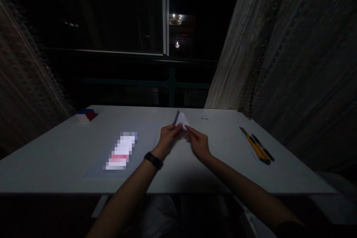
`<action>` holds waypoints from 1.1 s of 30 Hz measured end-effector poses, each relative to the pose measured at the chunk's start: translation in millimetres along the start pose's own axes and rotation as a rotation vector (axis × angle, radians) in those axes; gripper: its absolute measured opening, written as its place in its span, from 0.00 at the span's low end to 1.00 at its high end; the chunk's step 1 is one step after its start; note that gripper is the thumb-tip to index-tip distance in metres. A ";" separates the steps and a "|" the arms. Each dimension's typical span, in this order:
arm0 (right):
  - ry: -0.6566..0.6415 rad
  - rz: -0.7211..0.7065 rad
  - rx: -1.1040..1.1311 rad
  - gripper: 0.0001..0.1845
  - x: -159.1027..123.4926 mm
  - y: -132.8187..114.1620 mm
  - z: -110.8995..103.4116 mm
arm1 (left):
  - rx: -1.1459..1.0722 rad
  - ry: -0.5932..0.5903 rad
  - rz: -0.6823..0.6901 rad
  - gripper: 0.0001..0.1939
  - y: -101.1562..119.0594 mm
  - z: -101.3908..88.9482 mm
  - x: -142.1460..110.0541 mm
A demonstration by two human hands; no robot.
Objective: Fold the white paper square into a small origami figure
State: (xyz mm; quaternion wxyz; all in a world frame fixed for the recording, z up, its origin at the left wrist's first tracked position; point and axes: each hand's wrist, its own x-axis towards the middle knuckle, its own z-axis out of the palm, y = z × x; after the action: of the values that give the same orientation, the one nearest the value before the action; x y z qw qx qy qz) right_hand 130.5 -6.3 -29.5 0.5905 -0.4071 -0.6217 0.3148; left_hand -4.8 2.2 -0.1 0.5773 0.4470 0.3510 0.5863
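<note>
Pinching a small folded paper (pixel 182 119) between them, the two hands meet near the far edge of the white table (pixel 178 178); take that paper as the centre of a clock, with 12 toward the window (pixel 165 18). The left hand (pixel 169 135) comes in from 7 o'clock, its thumb on the paper's near part. The right hand (pixel 200 144) comes in from 5, gripping the near corner with thumb and fingertips; some of its fingers are lost in shadow. The paper comes to a point toward 12, and its exact folds are too dark to make out. A black watch (pixel 153 160) circles the left wrist at 7.

At 3, near the paper, lie small scraps (pixel 205 118) with dark marks. Further off, toward 4, a yellow cutter (pixel 256 148) lies slantwise, its tip toward 11, with a black pen (pixel 263 148) alongside on its outer side. At 8 a phone (pixel 121 150) with a bright, pixelated screen rests on a pale sheet (pixel 146 134). A cube (pixel 86 115) with blue, red and white sides sits at 9. Curtains hang at 10 (pixel 25 44) and 2 (pixel 267 44).
</note>
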 end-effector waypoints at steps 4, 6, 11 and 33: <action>-0.060 -0.112 -0.147 0.17 0.5 1.5 -2.7 | 0.095 0.115 0.045 0.19 -3.7 1.3 1.4; -0.127 -0.159 -0.191 0.17 1.2 -2.5 -6.5 | 0.100 0.142 0.061 0.18 -5.6 -0.4 3.4; -0.250 -0.213 -0.206 0.24 9.6 -14.4 -21.1 | 0.171 0.124 0.083 0.18 -7.4 -8.1 9.2; 0.134 0.243 0.375 0.19 23.5 2.8 -17.9 | 0.020 -0.147 -0.244 0.19 -10.8 -6.0 3.7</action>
State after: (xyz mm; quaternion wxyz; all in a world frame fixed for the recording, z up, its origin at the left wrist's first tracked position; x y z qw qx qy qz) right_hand 149.3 14.1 -18.9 0.6536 -0.3820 -0.4581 0.4658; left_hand -6.2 7.4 -11.8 0.6639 0.4484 0.3654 0.4741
